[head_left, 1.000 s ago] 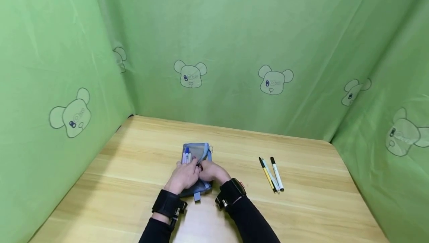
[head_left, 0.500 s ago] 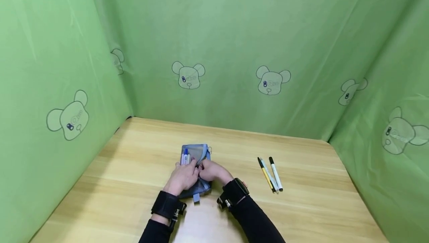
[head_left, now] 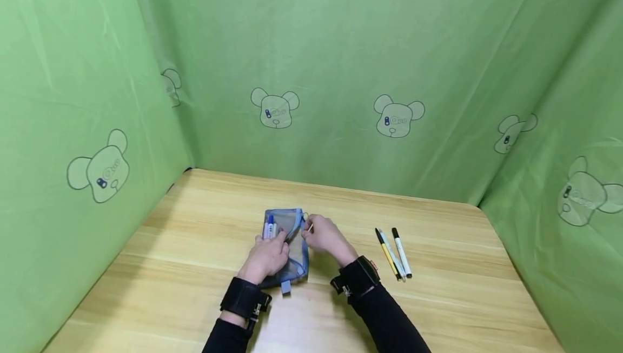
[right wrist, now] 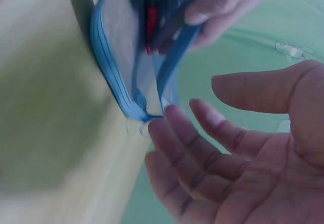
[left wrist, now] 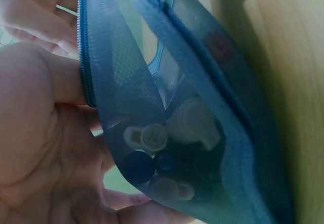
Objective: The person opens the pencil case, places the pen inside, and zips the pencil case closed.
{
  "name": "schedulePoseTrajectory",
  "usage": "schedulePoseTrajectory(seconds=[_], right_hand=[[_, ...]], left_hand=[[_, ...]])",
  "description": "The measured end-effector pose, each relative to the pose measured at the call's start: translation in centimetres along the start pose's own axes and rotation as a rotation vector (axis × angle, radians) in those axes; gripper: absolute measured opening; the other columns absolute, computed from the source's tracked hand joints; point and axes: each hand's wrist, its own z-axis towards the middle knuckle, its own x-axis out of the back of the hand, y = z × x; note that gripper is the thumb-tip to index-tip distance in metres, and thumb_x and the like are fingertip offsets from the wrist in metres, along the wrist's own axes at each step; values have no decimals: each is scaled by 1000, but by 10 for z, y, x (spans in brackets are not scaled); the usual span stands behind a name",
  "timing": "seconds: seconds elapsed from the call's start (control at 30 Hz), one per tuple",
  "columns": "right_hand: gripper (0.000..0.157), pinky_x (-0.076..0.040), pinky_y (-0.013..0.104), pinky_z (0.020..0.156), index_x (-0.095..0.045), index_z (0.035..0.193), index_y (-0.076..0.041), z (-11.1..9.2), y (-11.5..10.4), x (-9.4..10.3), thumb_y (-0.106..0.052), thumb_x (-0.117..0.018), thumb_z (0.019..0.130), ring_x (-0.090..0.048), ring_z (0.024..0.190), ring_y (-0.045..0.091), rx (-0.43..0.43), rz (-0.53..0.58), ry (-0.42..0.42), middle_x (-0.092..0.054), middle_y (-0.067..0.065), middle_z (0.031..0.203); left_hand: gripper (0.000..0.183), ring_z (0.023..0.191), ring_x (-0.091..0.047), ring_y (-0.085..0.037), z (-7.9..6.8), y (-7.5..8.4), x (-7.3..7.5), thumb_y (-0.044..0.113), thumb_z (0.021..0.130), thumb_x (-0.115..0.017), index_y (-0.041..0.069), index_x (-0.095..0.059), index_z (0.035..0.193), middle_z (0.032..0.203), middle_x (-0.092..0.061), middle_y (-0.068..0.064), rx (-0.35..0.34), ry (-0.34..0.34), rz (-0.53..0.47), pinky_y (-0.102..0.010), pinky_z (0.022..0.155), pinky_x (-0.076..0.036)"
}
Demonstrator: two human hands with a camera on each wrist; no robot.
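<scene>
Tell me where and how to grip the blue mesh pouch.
Pinch the tab of the blue mesh pouch, probably best from the near side: it juts out uncovered past the pouch's near end, clear of the open zip on the right.

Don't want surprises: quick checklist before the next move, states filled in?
1. Left hand holding mesh pouch: ok, gripped at its open edge.
2. Pouch mouth unzipped: ok, zipper edges stand apart in the left wrist view.
3. Blue-capped pen inside pouch: ok.
4. Right hand free: ok, nothing between thumb and fingers.
5. Right fingertips touching pouch corner: cannot tell.
6. Loose pens off table: not ok, yellow pen, light-blue pen, white marker lie there.
</scene>
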Motion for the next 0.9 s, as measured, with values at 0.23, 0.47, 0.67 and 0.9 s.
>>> schedulePoseTrajectory(seconds=[0.23, 0.47, 0.67, 0.9], right_hand=[[23, -52, 35, 72, -64, 113, -3, -10, 5, 19, -17, -66, 95, -59, 82, 22, -47, -169, 125, -67, 14, 105], [36, -55, 49, 94, -61, 126, 2, -19, 12, 35, -17, -64, 96, -63, 106, 34, -94, -263, 203, -65, 23, 120], [39, -55, 54, 91, -60, 127, 4, -27, 26, 47, -18, -64, 95, -62, 107, 40, -116, -328, 262, -64, 25, 119], [38, -55, 54, 86, -59, 124, 6, -33, 35, 61, -18, -63, 95, -60, 106, 41, -176, -364, 276, -62, 25, 115]], left_hand=[[46, 109, -63, -49, -1, 0, -3, 19, 103, -45, -2, -54, 142, 128, -69, -25, 5, 23, 5, -54, 91, -48], [46, 100, -60, -44, 1, 0, -1, 20, 103, -44, -1, -53, 144, 127, -69, -25, 16, 14, -11, -50, 81, -50], [46, 97, -58, -41, 1, 0, 0, 20, 103, -45, 0, -54, 143, 127, -69, -24, 23, 11, -17, -48, 77, -49], [47, 92, -55, -38, 0, 0, -1, 21, 103, -45, 1, -53, 145, 127, -69, -24, 36, 3, -26, -44, 69, -49]])
